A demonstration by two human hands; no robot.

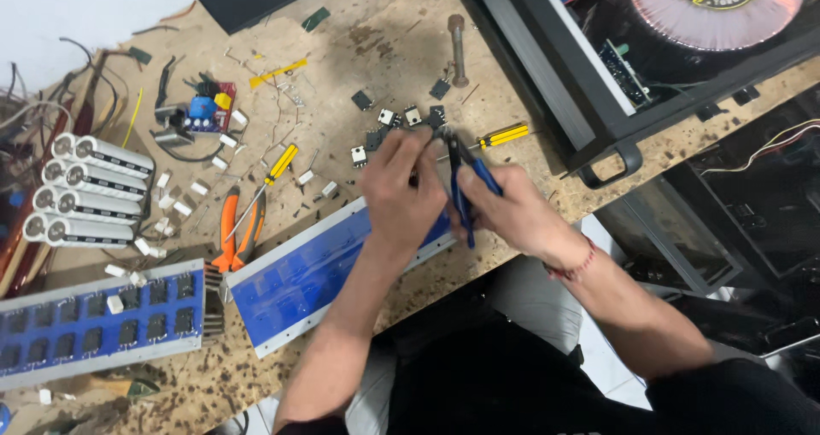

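Workbench (376,51) of chipboard, cluttered; we sit at its near edge. Black amplifier case (598,110) at right edge, holding toroidal transformer (726,4). White capacitors (81,192) bundled at left edge. Blue board (299,277) along near edge, under our hands. Left hand (401,192) pinches small part, too small to identify. Right hand (512,209) clenched on blue-handled pliers (465,179), their tip at left fingertips (418,145). Orange pliers (235,230) lie nearby.

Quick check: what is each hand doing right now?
Left hand: closed, fingers pinching something small at the pliers' tip; what it is cannot be told.
Right hand: closed around the blue-handled pliers.
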